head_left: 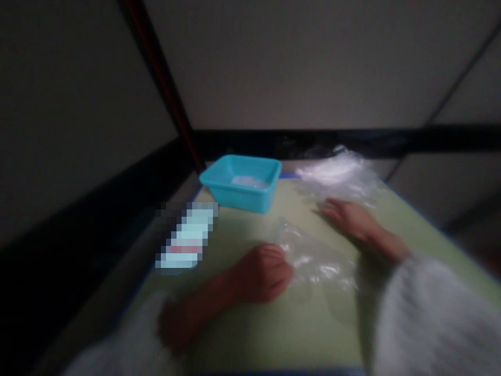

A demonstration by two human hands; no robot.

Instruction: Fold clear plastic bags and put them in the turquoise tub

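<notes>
The picture is blurred. My left hand (266, 271) rests on a pale green table (274, 334) as a closed fist, gripping the near edge of a clear plastic bag (317, 258) that lies flat between my hands. My right hand (348, 216) reaches further out, fingers stretched flat on the table just beyond the bag, close to a heap of clear plastic bags (338, 175) at the far right corner. Both arms wear white fuzzy sleeves.
A turquoise plastic tub (242, 183) stands at the table's far edge with something pale inside. A pixelated flat item (183, 237) lies at the left edge. Dark rails and grey walls surround the table.
</notes>
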